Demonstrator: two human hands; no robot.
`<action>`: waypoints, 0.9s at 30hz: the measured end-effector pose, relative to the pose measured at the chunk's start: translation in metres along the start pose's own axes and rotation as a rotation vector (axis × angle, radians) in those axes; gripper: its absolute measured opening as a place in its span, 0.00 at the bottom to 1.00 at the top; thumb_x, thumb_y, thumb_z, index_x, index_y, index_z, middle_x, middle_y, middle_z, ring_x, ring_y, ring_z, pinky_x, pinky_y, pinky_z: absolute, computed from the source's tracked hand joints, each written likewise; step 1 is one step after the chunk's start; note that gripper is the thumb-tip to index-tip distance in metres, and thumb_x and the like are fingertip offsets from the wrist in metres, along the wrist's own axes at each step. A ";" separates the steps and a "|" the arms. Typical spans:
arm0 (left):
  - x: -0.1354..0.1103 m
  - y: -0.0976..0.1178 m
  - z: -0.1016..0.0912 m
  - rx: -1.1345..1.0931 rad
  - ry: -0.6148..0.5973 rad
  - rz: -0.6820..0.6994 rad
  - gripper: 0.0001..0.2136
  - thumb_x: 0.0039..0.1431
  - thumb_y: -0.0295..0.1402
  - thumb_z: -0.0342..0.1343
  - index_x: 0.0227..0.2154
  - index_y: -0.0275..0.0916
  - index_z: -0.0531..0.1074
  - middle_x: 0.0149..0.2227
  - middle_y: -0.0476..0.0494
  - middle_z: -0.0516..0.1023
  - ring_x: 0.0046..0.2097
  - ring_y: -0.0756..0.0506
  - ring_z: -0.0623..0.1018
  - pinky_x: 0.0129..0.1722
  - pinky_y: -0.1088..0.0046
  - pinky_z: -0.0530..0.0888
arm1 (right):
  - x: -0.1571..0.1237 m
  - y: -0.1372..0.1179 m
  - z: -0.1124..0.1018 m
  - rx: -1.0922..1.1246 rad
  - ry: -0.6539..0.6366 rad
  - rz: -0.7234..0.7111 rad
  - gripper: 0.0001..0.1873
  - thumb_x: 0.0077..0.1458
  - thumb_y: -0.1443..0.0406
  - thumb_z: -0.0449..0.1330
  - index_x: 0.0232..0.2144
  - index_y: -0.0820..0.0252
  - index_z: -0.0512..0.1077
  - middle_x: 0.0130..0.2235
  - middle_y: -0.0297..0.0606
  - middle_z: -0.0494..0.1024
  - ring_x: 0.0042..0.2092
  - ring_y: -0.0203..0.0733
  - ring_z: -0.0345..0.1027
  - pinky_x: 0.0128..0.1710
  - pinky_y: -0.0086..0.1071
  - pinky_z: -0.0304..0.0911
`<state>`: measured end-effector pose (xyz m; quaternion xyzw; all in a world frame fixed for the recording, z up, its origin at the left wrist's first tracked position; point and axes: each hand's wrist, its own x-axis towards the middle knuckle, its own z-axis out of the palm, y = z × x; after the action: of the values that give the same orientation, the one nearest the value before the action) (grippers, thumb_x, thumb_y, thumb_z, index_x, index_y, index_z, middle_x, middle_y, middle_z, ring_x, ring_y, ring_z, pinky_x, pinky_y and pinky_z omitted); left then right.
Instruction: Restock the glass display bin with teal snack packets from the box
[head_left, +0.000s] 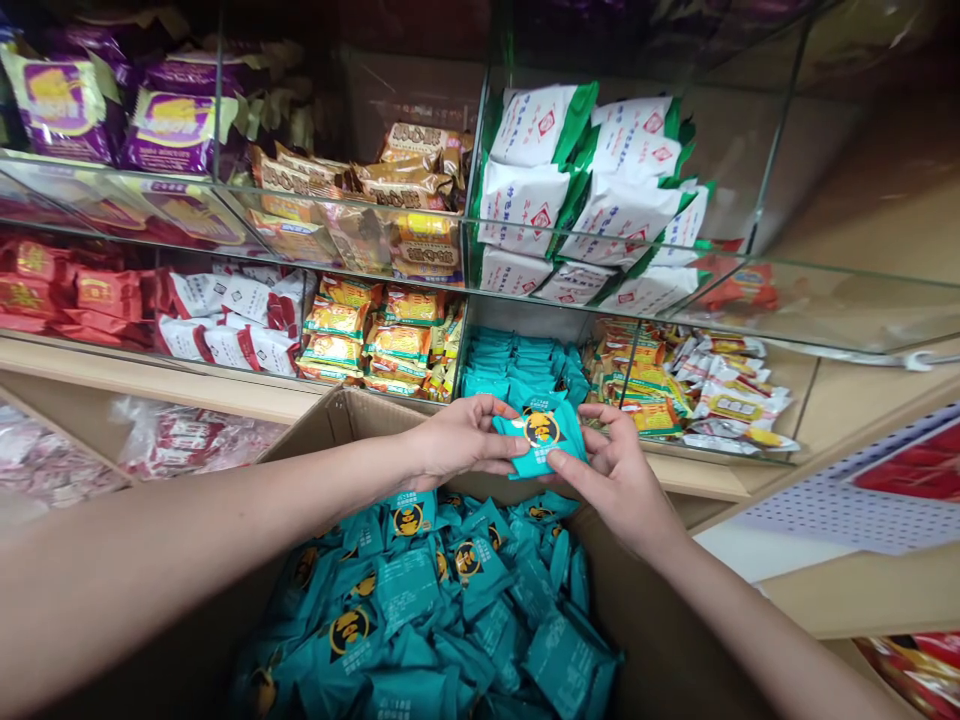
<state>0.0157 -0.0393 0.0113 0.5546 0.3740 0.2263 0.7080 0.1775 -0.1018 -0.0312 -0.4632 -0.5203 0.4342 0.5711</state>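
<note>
Both my hands grip a small stack of teal snack packets (541, 432) with a yellow and black round logo, held above the far edge of a cardboard box (330, 420). My left hand (457, 442) pinches the stack's left side, and my right hand (615, 475) closes on its right side from below. The box below is filled with several loose teal packets (435, 610) of the same kind. Just behind my hands, a glass shelf compartment holds a neat pile of the same teal packets (517, 365).
Glass-divided shelves hold other snacks: white-and-green packs (592, 190), yellow-green packs (375, 335), red-and-white packs (225, 320), red packs (67, 295), purple bags (112, 105), white-yellow packs (720, 400). A glass shelf edge (750, 270) juts out above. A wooden ledge (150, 380) runs below.
</note>
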 end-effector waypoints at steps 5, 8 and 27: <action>0.007 0.004 -0.001 0.204 0.057 0.148 0.12 0.48 0.31 0.55 0.36 0.37 0.60 0.29 0.50 0.69 0.27 0.53 0.73 0.26 0.76 0.70 | 0.015 -0.014 -0.012 -0.239 0.161 -0.110 0.22 0.44 0.60 0.59 0.39 0.54 0.54 0.36 0.36 0.71 0.29 0.38 0.68 0.26 0.34 0.66; 0.013 0.007 -0.009 0.333 0.068 0.219 0.11 0.49 0.29 0.53 0.36 0.36 0.61 0.29 0.50 0.68 0.27 0.53 0.73 0.24 0.78 0.70 | 0.035 -0.034 -0.025 -0.747 0.239 -0.355 0.16 0.48 0.63 0.55 0.41 0.57 0.60 0.40 0.41 0.69 0.37 0.42 0.67 0.35 0.37 0.64; 0.027 -0.005 -0.024 0.543 -0.001 0.251 0.09 0.46 0.26 0.51 0.33 0.34 0.64 0.24 0.52 0.65 0.26 0.54 0.68 0.22 0.79 0.69 | 0.179 -0.030 -0.023 -1.763 -0.101 0.202 0.27 0.34 0.66 0.66 0.40 0.71 0.69 0.35 0.53 0.74 0.39 0.49 0.69 0.35 0.34 0.64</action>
<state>0.0134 -0.0064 -0.0031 0.7658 0.3491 0.2032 0.5004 0.2150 0.0654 0.0323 -0.7585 -0.6467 -0.0557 -0.0579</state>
